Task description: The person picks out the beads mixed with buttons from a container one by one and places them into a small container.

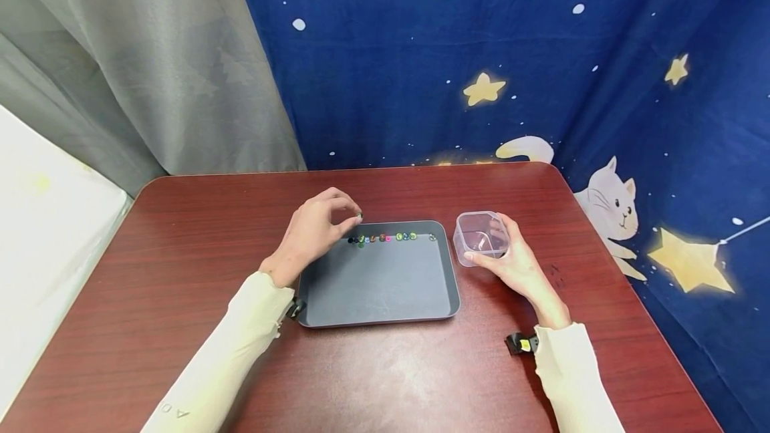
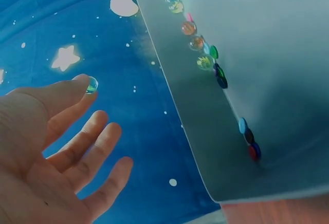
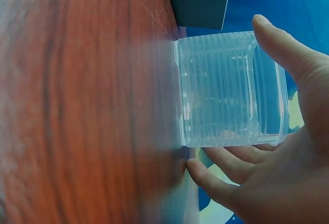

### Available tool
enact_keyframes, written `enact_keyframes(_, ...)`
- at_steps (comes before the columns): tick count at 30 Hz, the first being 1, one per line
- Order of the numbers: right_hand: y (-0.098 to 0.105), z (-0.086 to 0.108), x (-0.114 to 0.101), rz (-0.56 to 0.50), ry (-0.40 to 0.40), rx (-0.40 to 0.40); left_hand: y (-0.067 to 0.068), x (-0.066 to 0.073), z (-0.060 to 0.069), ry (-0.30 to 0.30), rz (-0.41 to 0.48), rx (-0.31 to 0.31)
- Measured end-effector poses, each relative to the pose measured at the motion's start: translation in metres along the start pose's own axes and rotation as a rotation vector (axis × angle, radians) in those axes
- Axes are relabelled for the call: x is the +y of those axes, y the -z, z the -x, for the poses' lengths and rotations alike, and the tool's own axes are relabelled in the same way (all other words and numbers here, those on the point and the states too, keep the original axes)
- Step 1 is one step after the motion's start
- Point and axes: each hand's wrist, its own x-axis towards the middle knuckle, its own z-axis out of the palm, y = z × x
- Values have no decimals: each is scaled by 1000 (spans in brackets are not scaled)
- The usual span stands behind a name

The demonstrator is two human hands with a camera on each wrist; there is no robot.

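My left hand [image 1: 317, 227] is above the far left corner of the grey tray [image 1: 379, 286], pinching a clear green-tinted marble [image 2: 92, 85] between thumb and forefinger. Inside the tray, along its far side, lies a row of small colourful pieces: round glass marbles [image 2: 188, 28] and flat discs [image 2: 242, 125]. To the right of the tray stands a clear plastic box [image 1: 481, 236], its top open, on the table. My right hand [image 1: 516, 262] grips this box from the right, with the thumb on the near side and fingers around the far side.
The reddish-brown table [image 1: 198, 272] extends around the tray. Behind it hang a grey curtain [image 1: 150, 72] and a blue curtain [image 1: 391, 72] with stars and a white cat. A white surface [image 1: 42, 232] lies at the far left.
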Motion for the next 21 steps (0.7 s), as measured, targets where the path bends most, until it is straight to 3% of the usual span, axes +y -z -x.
enact_keyframes(21, -3, 0, 2, 1, -6, -14, -27, 18, -10, -3, 4, -52)
